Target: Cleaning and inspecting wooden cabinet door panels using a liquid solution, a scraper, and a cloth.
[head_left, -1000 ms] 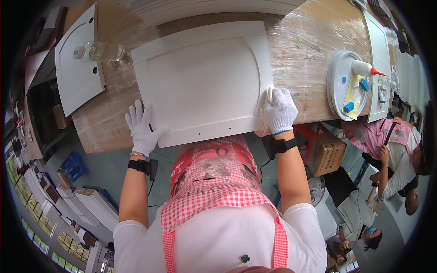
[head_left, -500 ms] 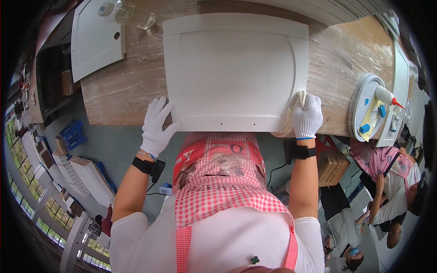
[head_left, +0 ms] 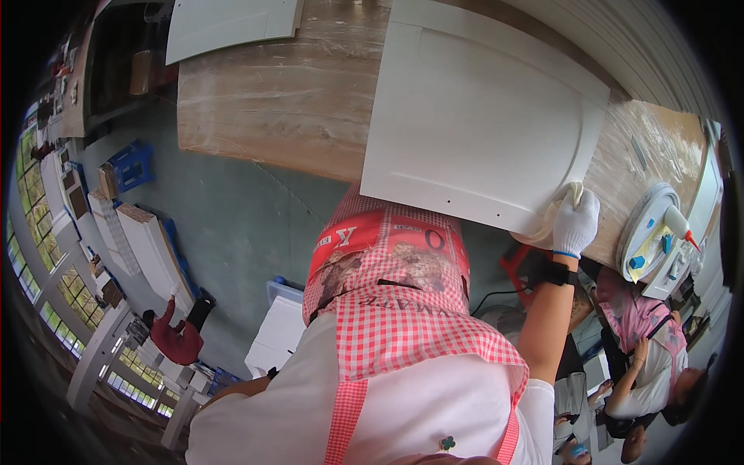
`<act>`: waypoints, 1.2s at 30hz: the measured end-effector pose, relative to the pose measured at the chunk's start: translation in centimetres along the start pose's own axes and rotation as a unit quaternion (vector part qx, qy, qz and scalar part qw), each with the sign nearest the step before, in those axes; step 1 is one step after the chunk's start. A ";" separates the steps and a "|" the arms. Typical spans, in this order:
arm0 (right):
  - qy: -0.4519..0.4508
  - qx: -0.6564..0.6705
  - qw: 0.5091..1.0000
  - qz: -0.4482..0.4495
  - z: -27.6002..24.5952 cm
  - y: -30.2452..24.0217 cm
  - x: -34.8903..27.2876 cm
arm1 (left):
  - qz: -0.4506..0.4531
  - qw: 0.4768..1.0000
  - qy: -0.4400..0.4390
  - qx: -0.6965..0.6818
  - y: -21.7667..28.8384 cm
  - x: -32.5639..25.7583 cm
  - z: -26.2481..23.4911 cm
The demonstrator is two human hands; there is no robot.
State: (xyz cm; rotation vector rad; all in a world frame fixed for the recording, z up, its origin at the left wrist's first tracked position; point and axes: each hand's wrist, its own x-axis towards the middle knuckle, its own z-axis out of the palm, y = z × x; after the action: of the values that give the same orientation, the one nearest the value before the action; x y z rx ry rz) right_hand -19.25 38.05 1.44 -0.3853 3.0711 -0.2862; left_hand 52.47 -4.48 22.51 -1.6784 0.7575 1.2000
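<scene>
A white framed panel (head_left: 480,116), like a cabinet door, lies on the film-covered workbench, its near edge facing me and showing two small holes. At its near right corner my right hand (head_left: 577,223), in a white knitted glove, is closed on a cream cloth (head_left: 549,221). The cloth bunches under the fingers and hangs over the panel's edge. My left arm (head_left: 242,387) is drawn back beside my body; the left hand is hidden from view.
Another white panel (head_left: 232,27) lies at the far left of the workbench (head_left: 271,116). On the right, a round white lid (head_left: 645,225) carries a red-tipped squeeze bottle (head_left: 678,223) and blue blocks. Co-workers (head_left: 651,356) are at the right; another person (head_left: 177,337) bends at the left.
My left hand has left the panel's near left corner and gone down out of sight. My right hand still grips the cloth. The whole view has turned, so the panel appears tilted and farther right.
</scene>
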 end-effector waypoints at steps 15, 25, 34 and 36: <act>0.015 -0.055 0.998 0.006 -0.4 0.3 -0.5 | -0.013 0.997 0.001 0.080 -2.2 3.6 -6.6; -0.015 -0.033 0.999 -0.004 -0.8 0.2 -1.2 | 0.057 0.998 0.031 0.025 14.7 8.7 13.8; -0.083 0.035 0.979 -0.183 0.1 -14.0 -11.7 | 0.444 0.885 -0.105 -0.093 42.7 0.9 21.0; -0.050 0.034 0.987 -0.148 0.7 -11.9 -11.1 | 0.489 0.872 -0.026 0.007 45.3 0.5 23.6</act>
State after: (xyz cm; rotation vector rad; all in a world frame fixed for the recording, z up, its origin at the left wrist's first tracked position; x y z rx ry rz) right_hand -5.60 29.32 3.12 -0.8277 2.8907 -0.3654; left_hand 4.68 -0.90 4.87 -1.2109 1.6805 1.8794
